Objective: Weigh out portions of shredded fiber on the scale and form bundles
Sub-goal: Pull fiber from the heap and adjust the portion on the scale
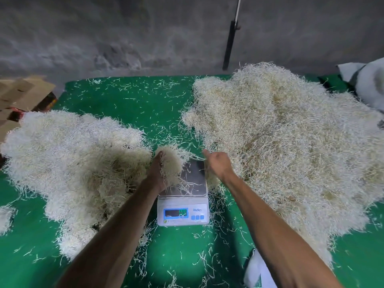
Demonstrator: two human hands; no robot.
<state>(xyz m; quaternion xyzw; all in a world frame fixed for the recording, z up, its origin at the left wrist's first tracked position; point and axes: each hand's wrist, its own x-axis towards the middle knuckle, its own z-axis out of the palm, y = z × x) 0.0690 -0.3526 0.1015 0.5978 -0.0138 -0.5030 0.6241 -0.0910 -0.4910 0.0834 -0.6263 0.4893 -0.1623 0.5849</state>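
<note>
Shredded fiber clump (170, 163) gripped in my left hand (158, 173) over the scale (182, 204), right hand (218, 163) curled, seemingly pinching strands beside the big right pile (291, 142), readout blurred.

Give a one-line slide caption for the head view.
Left hand holds a fiber clump over the scale, between two heaps.

Bright even light; wide-angle bending, edges soft.
</note>
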